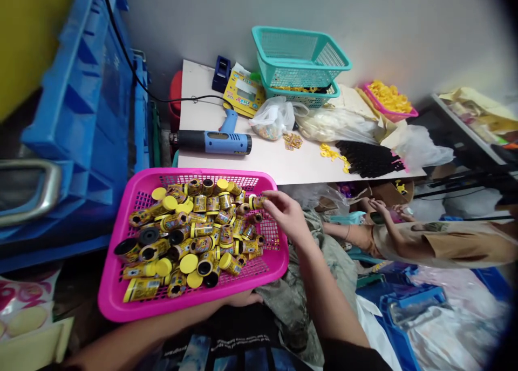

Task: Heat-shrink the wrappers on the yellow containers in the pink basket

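Note:
A bright pink plastic basket (117, 268) is held in front of my body. It is filled with a jumble of small yellow-labelled plastic jars (201, 229), some with yellow lids and others with dark open or black ends. My right hand (286, 215) reaches over the basket's right side, its fingertips closed on a small yellow-lidded jar (256, 202). Under the near rim, my left hand (242, 297) holds the basket against my body; the basket hides part of this hand.
On the white table (267, 168) lie a blue heat gun (229, 143), a bag of small pieces (274, 120), yellow parts and black strips (364, 157). Turquoise baskets (301, 71) are stacked behind. Blue crates (89, 101) stand left. Another person (404, 241) is at the right.

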Tool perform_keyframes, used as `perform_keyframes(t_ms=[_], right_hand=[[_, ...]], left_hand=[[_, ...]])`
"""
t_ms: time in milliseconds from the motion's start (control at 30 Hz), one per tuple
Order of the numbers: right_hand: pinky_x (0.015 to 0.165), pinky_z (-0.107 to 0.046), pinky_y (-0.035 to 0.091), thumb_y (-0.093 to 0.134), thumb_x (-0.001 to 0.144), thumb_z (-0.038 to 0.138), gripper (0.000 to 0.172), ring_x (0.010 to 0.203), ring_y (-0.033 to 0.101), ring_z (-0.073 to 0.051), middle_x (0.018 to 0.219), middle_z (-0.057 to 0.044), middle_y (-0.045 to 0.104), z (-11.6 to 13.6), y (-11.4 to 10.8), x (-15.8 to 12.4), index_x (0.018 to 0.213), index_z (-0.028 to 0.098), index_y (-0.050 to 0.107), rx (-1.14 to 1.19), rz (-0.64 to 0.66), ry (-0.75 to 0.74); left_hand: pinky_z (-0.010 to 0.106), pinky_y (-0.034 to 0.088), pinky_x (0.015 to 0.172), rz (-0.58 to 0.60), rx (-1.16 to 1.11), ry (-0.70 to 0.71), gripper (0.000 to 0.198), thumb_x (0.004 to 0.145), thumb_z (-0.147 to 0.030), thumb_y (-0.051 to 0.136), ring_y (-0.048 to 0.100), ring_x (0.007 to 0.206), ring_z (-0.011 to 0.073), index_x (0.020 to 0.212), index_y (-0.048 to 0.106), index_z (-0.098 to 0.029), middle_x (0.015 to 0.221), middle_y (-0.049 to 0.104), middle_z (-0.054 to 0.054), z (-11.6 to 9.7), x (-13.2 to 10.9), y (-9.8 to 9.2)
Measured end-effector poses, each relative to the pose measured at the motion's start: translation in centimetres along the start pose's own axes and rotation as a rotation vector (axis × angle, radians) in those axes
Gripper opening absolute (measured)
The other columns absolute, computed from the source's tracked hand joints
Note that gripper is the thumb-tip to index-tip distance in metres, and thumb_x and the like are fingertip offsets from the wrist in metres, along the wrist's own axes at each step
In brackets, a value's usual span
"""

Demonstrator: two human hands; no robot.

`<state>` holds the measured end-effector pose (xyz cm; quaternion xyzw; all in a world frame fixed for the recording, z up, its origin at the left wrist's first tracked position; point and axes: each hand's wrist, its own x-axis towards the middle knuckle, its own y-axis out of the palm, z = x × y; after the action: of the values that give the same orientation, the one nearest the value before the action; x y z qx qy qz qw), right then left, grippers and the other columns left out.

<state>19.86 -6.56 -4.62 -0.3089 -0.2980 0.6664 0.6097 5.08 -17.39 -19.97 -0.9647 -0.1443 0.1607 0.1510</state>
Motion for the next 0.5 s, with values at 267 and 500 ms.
perform_keyframes(t_ms=[267,500], right_hand=[[0.059,-0.016,0.048,0.073,0.081,0.031,0.032,0.067,0.056,-0.005,0.105,-0.004,0.063,3.0,-2.5,-4.9,0.109,0.021,0.06,0.836,-0.019,-0.005],[0.083,-0.022,0.053,0.07,0.083,0.026,0.03,0.1,0.061,-0.012,0.117,-0.004,0.061,2.8,-2.9,-5.3,0.112,0.023,0.065,0.698,-0.074,-0.16]], left_hand=[[0.042,0.025,0.118,0.064,-0.011,-0.022,0.068,0.088,-0.047,0.047,0.036,0.14,0.0295,0.148,0.037,-0.019,0.153,0.042,0.006,-0.9,-0.4,-1.0],[0.042,0.025,0.118,0.081,0.013,-0.03,0.069,0.087,-0.051,0.044,0.034,0.141,0.0305,0.15,0.035,-0.024,0.15,0.047,0.003,-1.1,-0.5,-1.5]])
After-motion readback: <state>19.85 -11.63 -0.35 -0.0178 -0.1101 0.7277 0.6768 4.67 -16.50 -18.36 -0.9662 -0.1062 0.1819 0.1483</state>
